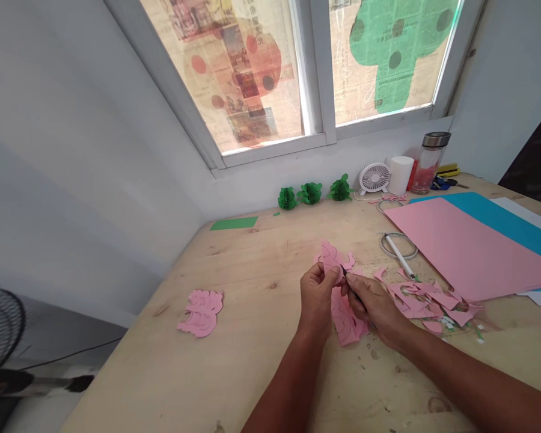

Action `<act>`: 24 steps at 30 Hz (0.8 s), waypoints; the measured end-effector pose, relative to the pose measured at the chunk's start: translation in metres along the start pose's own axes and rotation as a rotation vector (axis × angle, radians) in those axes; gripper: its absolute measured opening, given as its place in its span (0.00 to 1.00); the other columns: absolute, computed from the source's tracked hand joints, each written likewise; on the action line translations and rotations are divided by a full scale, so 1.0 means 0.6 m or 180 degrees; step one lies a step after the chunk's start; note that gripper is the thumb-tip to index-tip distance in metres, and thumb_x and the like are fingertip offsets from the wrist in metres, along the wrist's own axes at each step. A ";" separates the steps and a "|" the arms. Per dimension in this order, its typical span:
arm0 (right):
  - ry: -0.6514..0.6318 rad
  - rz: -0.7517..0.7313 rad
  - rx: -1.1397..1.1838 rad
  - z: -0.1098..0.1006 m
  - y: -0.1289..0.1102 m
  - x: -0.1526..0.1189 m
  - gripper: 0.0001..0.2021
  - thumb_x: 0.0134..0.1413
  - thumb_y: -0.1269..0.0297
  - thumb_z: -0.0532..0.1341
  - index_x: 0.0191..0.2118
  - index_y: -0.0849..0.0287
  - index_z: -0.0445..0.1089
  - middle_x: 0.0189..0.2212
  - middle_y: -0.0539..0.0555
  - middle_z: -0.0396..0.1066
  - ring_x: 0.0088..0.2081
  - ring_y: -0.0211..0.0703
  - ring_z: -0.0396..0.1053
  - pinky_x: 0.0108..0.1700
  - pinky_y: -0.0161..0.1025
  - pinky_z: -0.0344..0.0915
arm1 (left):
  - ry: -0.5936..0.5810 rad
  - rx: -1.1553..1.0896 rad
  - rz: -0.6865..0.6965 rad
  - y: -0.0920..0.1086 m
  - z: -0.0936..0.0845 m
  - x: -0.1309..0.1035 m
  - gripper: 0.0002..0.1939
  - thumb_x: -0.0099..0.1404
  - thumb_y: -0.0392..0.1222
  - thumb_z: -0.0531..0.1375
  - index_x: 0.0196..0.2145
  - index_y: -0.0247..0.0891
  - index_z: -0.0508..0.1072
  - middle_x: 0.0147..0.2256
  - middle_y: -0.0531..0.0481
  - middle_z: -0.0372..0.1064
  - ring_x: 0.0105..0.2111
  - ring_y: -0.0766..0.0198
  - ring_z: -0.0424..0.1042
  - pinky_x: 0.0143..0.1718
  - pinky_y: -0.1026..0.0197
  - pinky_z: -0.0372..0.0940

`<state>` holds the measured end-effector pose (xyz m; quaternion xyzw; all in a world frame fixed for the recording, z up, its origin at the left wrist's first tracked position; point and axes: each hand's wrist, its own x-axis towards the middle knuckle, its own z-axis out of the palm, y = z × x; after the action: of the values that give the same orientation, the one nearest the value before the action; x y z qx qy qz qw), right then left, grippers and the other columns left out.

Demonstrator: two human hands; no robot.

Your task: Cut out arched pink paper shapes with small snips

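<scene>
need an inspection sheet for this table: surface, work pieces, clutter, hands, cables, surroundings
Surface: wooden table, knots visible.
Work pieces: pink paper piece, held; pink cutouts at left.
Clutter: pink scraps heaped at right, white pen nearby.
Hands: left hand pinches the pink paper piece; right hand grips a dark tool, mostly hidden.
Cables: black cord at left; grey coil by the white pen, possibly cable.
Surroundings: window, desk fan, floor fan.

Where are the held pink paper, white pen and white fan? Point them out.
Held pink paper [330,257]: head view, on its upper part.
White pen [400,257]: head view, mid-barrel.
White fan [374,178]: head view, grille centre.
</scene>
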<state>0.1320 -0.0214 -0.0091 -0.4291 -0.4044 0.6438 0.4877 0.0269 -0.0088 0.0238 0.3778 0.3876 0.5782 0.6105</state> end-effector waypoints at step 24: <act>-0.0113 0.0018 -0.0233 -0.003 -0.011 0.003 0.20 0.53 0.45 0.56 0.25 0.60 0.63 0.10 0.39 0.46 0.13 0.29 0.39 0.17 0.32 0.36 | 0.0038 0.0307 0.0067 0.003 -0.007 0.010 0.12 0.52 0.43 0.62 0.19 0.36 0.63 0.18 0.56 0.59 0.19 0.71 0.60 0.26 0.64 0.59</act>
<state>0.1352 -0.0182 -0.0039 -0.4364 -0.4351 0.6374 0.4626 0.0223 -0.0024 0.0236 0.4073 0.4148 0.5674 0.5832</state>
